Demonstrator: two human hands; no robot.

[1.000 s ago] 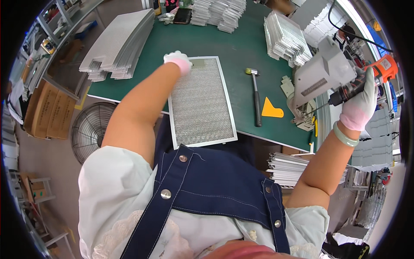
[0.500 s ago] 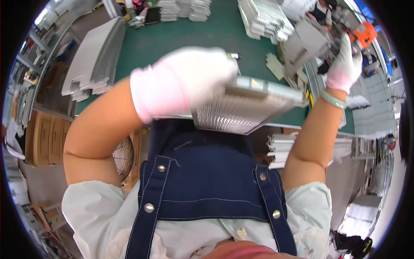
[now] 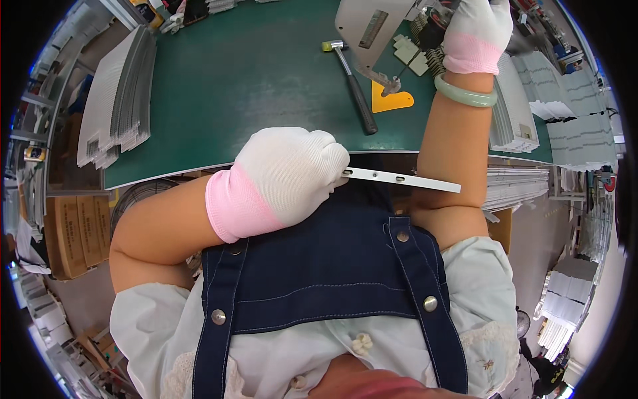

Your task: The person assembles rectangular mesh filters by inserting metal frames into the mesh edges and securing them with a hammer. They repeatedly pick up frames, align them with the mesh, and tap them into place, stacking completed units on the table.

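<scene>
My left hand point(image 3: 292, 173), in a white glove with a pink cuff, is closed around one end of a thin metal-framed mesh panel point(image 3: 425, 183). Only the panel's narrow white edge faces me, with a few small slots and holes along it; it sticks out to the right in front of my apron, past the table edge. At the upper right, my right hand point(image 3: 475, 40), gloved alike, reaches far across the table beside a dark coiled part point(image 3: 432, 33). Its fingertips are cut off by the picture's top edge, so whatever it touches is hidden.
On the green table point(image 3: 246, 100) lie a hammer point(image 3: 359, 100) and a yellow scraper point(image 3: 391, 101). A light grey housing point(image 3: 365, 30) stands behind them. Stacked mesh panels point(image 3: 116, 100) are at the left, with more stacks point(image 3: 571, 86) at the right. Cardboard boxes point(image 3: 76, 233) stand below left.
My left hand has come down and nearer my body, turning the panel edge-on. My right hand has shifted left and up in view; the orange tool beside it has left view. My view has shifted.
</scene>
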